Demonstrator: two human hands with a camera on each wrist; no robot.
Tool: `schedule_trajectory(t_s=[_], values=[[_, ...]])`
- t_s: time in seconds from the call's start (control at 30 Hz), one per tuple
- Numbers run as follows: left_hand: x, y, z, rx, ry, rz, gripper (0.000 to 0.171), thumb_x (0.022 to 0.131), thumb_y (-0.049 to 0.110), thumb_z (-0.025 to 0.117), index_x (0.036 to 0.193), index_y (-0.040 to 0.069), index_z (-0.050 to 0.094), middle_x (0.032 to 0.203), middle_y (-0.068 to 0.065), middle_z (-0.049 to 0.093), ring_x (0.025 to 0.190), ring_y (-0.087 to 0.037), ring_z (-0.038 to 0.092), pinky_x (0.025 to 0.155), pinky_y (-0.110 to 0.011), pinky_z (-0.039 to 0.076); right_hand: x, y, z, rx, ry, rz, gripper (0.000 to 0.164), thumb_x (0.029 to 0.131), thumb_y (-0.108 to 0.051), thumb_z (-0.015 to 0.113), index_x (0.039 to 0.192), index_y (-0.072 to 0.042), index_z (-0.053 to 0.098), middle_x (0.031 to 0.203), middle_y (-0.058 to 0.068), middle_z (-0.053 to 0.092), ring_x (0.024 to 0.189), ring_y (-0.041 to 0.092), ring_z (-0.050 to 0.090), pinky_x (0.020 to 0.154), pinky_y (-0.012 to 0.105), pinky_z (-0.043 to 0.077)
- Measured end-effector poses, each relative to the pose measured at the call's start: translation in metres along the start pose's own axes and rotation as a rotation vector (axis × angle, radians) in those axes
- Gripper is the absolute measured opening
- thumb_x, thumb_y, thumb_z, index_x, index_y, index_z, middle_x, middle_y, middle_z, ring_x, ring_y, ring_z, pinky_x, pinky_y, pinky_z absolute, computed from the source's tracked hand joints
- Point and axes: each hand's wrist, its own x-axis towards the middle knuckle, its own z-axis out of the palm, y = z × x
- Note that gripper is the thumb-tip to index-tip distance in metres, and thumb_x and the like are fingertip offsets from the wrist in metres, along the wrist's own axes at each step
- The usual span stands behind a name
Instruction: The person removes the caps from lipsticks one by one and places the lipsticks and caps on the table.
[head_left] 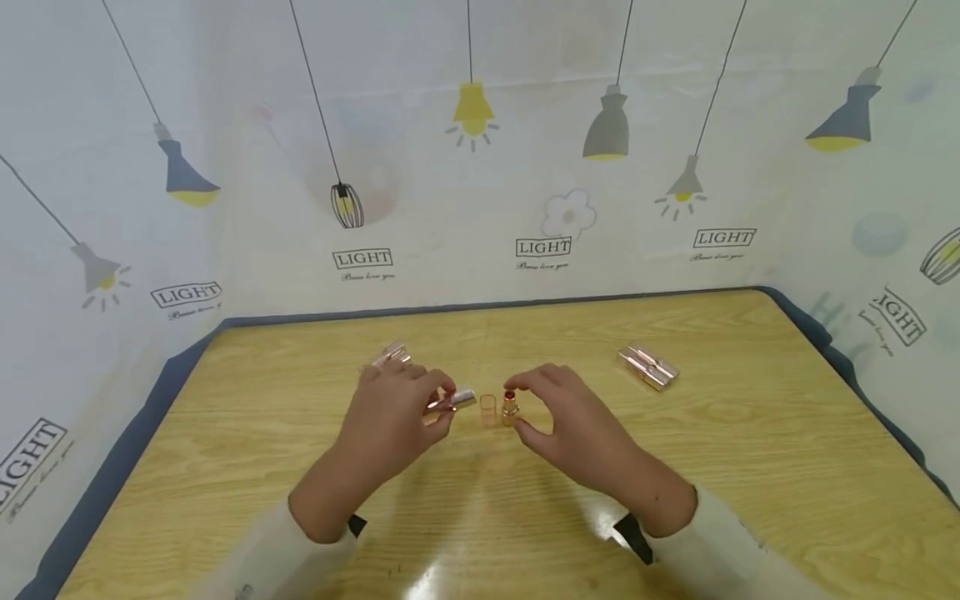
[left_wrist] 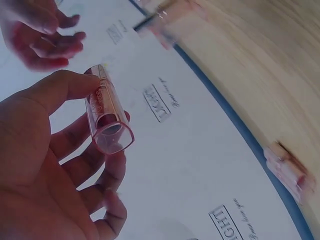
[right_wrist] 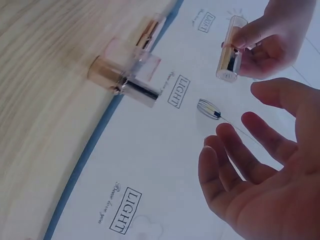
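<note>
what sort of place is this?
Likely a makeshift indoor recording setup, can't be sure: a wood-grain table screened on three sides by a lamp-print backdrop, and a lipstick-like tube in the left hand.

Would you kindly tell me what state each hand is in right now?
Left hand: closed, holding a lipstick tube.
Right hand: open, holding nothing.

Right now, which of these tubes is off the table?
The clear-ended tube, pinched in the left hand; the upright tube, left group and right group all rest on the table.
</note>
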Motion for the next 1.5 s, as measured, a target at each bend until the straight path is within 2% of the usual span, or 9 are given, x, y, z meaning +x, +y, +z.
schedule_trajectory(t_s=[0.17,0.3,0.4,0.57,0.73,1.07,1.3,1.5], values=[[-0.003,0.018,0.0,-0.051,-0.045,0.015,0.023,0.079,0.031,0.085,0.098,0.024,0.074,0.075,0.011,0.065,0.065,-0.003,0.053,0.068,-0.033,0.044,-0.002,-0.007,0.005,0.007,-0.019,0.012,0.039,0.086,-0.016,0.08,0.123,-0.013,0.066,0.119,0.0,0.068,0.111,0.019,0.061,0.09,0.038,0.055],[-0.002,0.027,0.001,-0.093,-0.082,0.032,0.025,0.08,0.032,0.085,0.101,0.023,0.073,0.077,0.012,0.066,0.063,0.0,0.055,0.064,-0.029,0.043,-0.003,-0.007,0.009,0.038,-0.045,0.045,0.041,0.086,-0.017,0.08,0.124,-0.013,0.066,0.118,0.0,0.069,0.107,0.018,0.063,0.088,0.038,0.055],[-0.001,0.03,0.005,-0.11,-0.087,0.052,0.027,0.08,0.033,0.085,0.102,0.023,0.073,0.08,0.011,0.067,0.064,-0.001,0.059,0.061,-0.026,0.044,-0.003,-0.005,0.011,0.041,-0.052,0.05,0.037,0.086,-0.016,0.079,0.121,-0.013,0.067,0.114,-0.001,0.07,0.101,0.018,0.065,0.084,0.036,0.056],[0.002,0.032,0.009,-0.146,-0.094,0.075,0.026,0.081,0.036,0.083,0.102,0.022,0.075,0.083,0.009,0.07,0.066,-0.002,0.062,0.058,-0.022,0.045,-0.006,-0.003,0.012,-0.001,-0.037,0.009,0.032,0.085,-0.015,0.081,0.114,-0.011,0.069,0.11,0.0,0.071,0.097,0.017,0.067,0.082,0.033,0.057],[0.004,0.034,0.005,-0.19,-0.114,0.061,0.025,0.082,0.036,0.083,0.1,0.021,0.076,0.085,0.01,0.071,0.068,-0.003,0.063,0.059,-0.02,0.048,-0.006,-0.003,0.01,-0.042,-0.022,-0.024,0.028,0.082,-0.016,0.083,0.108,-0.011,0.071,0.102,-0.002,0.071,0.093,0.014,0.066,0.079,0.031,0.057],[0.0,0.036,0.002,-0.235,-0.078,0.067,0.024,0.081,0.034,0.084,0.097,0.019,0.076,0.083,0.009,0.07,0.067,-0.003,0.062,0.061,-0.021,0.048,-0.009,-0.006,0.004,-0.133,0.006,-0.119,0.025,0.08,-0.019,0.085,0.103,-0.012,0.076,0.09,-0.005,0.068,0.084,0.01,0.062,0.072,0.025,0.054],[-0.002,0.04,0.004,-0.218,-0.065,0.063,0.023,0.08,0.035,0.085,0.095,0.019,0.077,0.079,0.009,0.069,0.064,-0.003,0.06,0.059,-0.02,0.047,-0.011,-0.008,0.004,-0.165,-0.02,-0.109,0.024,0.081,-0.021,0.085,0.102,-0.014,0.075,0.091,-0.005,0.067,0.085,0.009,0.06,0.073,0.026,0.054],[-0.002,0.043,0.005,-0.192,-0.045,0.054,0.023,0.079,0.035,0.085,0.093,0.02,0.076,0.079,0.01,0.068,0.064,-0.004,0.06,0.061,-0.024,0.049,-0.011,-0.008,0.004,-0.176,-0.006,-0.095,0.025,0.08,-0.021,0.085,0.102,-0.014,0.075,0.092,-0.005,0.067,0.086,0.009,0.061,0.073,0.027,0.055]])
